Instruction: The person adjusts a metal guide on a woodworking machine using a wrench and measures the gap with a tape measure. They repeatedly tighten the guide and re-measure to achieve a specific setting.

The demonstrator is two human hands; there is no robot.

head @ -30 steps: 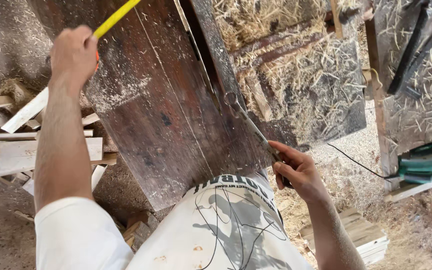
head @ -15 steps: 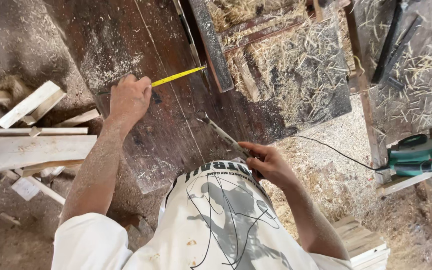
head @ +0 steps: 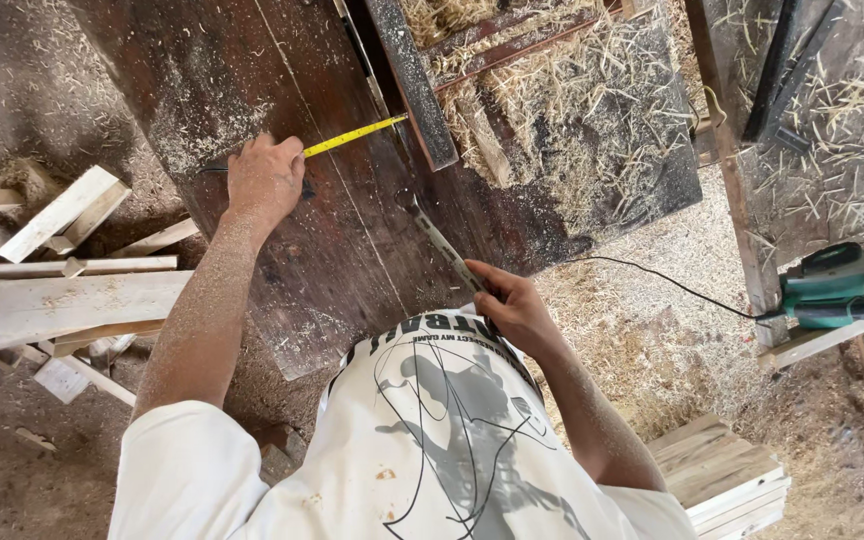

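- Two bare hands work over a dark wooden board that slopes away from the person, whose white printed shirt fills the bottom of the view.
- Nearest, the right hand is clenched around the near end of a slim metal tool, perhaps a square or blade; its exact kind is hard to tell. The tool runs up and left from the fist across the board's near right edge.
- Farther out, the left hand presses on the board, fingers curled over the case end of a yellow tape measure. The tape stretches from that hand to the right, across the board, and meets a dark narrow plank lying at an angle.
- Both forearms are dusted with fine sawdust.
- Left of the board, pale offcuts of wood lie scattered on the dusty floor.
- Right of the hands, a heap of wood shavings covers the floor, and a thin black cable crosses it.
- That cable leads to a green power tool resting on a wooden ledge at the right edge.
- Beyond the narrow plank, a second dark board carries more curled shavings.
- Low on the right, a stack of pale planks sits beside the person's right elbow.
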